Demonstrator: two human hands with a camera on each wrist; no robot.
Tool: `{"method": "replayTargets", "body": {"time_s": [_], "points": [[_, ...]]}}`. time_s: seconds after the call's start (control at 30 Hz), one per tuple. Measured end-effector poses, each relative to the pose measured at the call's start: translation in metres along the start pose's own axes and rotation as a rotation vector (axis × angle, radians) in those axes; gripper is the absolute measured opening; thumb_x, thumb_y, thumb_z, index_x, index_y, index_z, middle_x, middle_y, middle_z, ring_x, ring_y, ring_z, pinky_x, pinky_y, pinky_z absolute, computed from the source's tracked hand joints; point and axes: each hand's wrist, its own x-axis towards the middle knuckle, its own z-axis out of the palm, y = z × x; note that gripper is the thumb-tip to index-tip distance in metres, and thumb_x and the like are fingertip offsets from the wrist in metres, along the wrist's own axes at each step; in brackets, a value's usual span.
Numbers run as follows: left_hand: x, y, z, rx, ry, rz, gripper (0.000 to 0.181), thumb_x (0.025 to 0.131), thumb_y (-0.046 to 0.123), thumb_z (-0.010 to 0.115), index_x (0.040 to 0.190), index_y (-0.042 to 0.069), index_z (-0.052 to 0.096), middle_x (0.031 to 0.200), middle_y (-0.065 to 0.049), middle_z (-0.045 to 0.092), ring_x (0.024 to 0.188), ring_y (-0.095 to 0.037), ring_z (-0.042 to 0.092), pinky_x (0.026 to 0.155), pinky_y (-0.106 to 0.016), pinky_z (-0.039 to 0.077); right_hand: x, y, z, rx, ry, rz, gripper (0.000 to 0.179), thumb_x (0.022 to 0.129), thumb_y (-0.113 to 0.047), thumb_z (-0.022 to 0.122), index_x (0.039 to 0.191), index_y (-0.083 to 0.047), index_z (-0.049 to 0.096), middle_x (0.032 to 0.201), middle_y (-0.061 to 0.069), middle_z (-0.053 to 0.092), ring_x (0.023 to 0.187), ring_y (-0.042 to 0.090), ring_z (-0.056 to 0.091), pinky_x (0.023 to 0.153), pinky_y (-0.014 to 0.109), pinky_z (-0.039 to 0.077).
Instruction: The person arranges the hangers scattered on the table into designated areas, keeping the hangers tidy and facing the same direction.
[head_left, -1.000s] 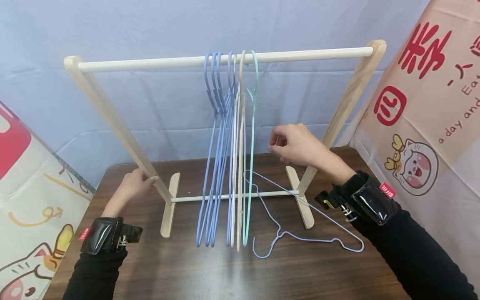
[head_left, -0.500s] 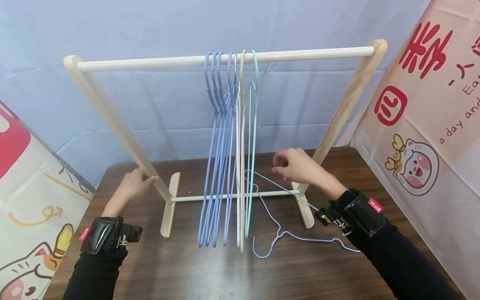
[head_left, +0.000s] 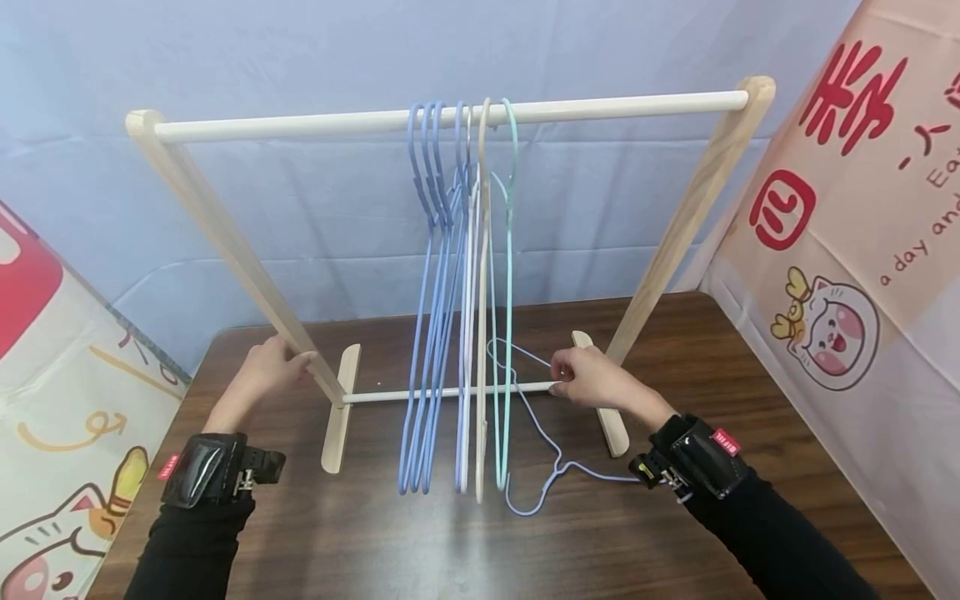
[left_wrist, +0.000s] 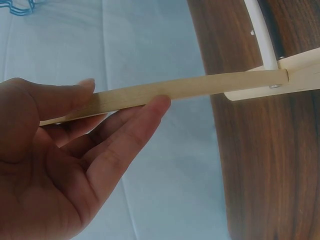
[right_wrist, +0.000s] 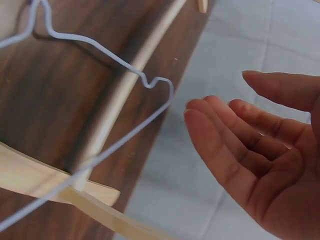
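Observation:
My left hand (head_left: pixel 262 371) pinches the left wooden post of a small clothes rack (head_left: pixel 232 242), thumb on one side and fingers on the other, as the left wrist view shows. One purple-blue wire hanger (head_left: pixel 557 471) lies on the table under the rack's right half. Over its far part is my right hand (head_left: pixel 596 379), low beside the right post; in the right wrist view its thumb stands apart from the fingers (right_wrist: pixel 220 145) and nothing is between them. My right wrist and its camera hide the hanger's right end in the head view.
Several blue hangers (head_left: pixel 422 333), a white one, a beige one (head_left: pixel 482 333) and a mint green one (head_left: pixel 509 333) hang near the middle of the rack's top bar (head_left: pixel 630 108). A white lower bar (head_left: pixel 397 396) joins the rack's feet on the brown table (head_left: pixel 337 533). Cloth hangs behind.
My right hand has come down from beside the mint green hanger to low over the lying hanger. The hanging hangers sway slightly. My left hand stays on the post.

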Motion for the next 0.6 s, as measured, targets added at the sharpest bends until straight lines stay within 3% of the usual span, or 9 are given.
{"method": "replayTargets", "body": {"time_s": [0.33,0.6], "points": [[0.003,-0.001,0.0,-0.009,-0.012,-0.018,0.037,0.095,0.021,0.046,0.106,-0.013,0.056,0.082,-0.018,0.067,0.081,-0.034,0.063,0.07,-0.044,0.045,-0.006,0.023,0.033,-0.055,-0.098,-0.004,0.012,0.077,-0.008,0.068,0.075,-0.007,0.056,0.065,-0.003,0.049,0.058,0.011,0.044,0.055,0.027,0.038],[0.002,0.0,0.0,-0.004,-0.014,-0.01,0.036,0.095,0.019,0.046,0.105,-0.014,0.056,0.082,-0.019,0.067,0.08,-0.034,0.063,0.07,-0.045,0.046,-0.014,0.042,0.059,-0.053,-0.138,0.083,0.015,0.072,-0.009,0.07,0.067,-0.01,0.055,0.056,-0.007,0.047,0.053,0.009,0.045,0.051,0.025,0.037]]}}
